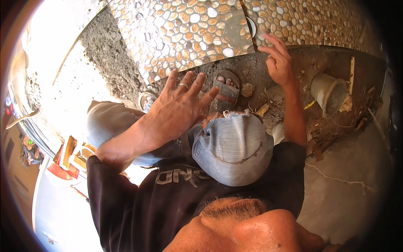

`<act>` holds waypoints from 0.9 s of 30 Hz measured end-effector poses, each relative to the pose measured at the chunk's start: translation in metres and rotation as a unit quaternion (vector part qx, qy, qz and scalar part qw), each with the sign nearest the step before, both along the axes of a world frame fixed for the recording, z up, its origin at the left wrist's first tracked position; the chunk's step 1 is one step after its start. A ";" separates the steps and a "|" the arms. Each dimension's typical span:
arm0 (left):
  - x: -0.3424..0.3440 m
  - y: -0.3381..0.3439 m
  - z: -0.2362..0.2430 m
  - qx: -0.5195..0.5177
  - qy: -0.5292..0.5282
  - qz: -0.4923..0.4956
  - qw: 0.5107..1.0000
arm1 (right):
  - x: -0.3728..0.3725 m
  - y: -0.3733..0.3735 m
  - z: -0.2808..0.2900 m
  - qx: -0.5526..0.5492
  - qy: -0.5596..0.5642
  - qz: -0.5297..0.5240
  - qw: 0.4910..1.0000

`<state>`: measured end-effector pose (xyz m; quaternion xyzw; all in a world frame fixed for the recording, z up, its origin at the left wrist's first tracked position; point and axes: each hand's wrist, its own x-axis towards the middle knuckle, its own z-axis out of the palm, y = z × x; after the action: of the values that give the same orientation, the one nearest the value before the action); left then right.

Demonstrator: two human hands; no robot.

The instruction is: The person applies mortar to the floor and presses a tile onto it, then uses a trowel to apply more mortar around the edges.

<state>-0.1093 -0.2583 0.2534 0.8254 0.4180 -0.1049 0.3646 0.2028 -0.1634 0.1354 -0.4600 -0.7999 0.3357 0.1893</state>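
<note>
My left hand (178, 107), a ring on one finger, is held palm down with its fingers spread. It appears above the near edge of a large pebble-patterned tile (180, 33) and holds nothing. My right hand (280, 63) is raised near the seam between that tile and a second pebble-patterned tile (302, 25). Its fingers are stretched out and apart, with nothing visible in them. Just left of its fingertips, a white curved object (251, 27) shows at the seam; its kind is unclear. A grey smear (238, 30) marks the first tile's right part.
My sandalled foot (226, 90) stands on rough soil by the tile edge, near a stone (247, 89). A dirty bucket (329, 93) lies tipped at the right, beside a wooden strip (351, 75). Rough mortar or soil (107, 46) borders the tile's left side. Wooden-handled tools (69, 155) lie far left.
</note>
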 end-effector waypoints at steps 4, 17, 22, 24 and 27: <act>0.002 0.003 -0.003 -0.004 0.011 -0.004 1.000 | -0.008 -0.018 -0.023 0.038 -0.069 0.063 0.995; -0.001 0.010 -0.005 -0.022 0.022 0.005 1.000 | -0.036 -0.038 -0.022 0.038 -0.023 0.092 0.995; -0.004 0.008 -0.008 -0.003 0.005 -0.007 1.000 | 0.025 -0.078 -0.011 -0.079 -0.034 -0.036 0.996; -0.002 0.008 -0.009 -0.001 0.001 -0.018 1.000 | 0.037 -0.104 -0.021 -0.085 -0.160 -0.051 0.982; -0.001 0.011 -0.011 -0.005 0.002 -0.023 1.000 | 0.022 -0.117 -0.020 -0.159 -0.154 -0.143 0.965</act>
<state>-0.1098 -0.2475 0.2423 0.8329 0.3987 -0.1173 0.3654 0.2249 -0.2803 0.1159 -0.6399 -0.6817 0.3530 0.0345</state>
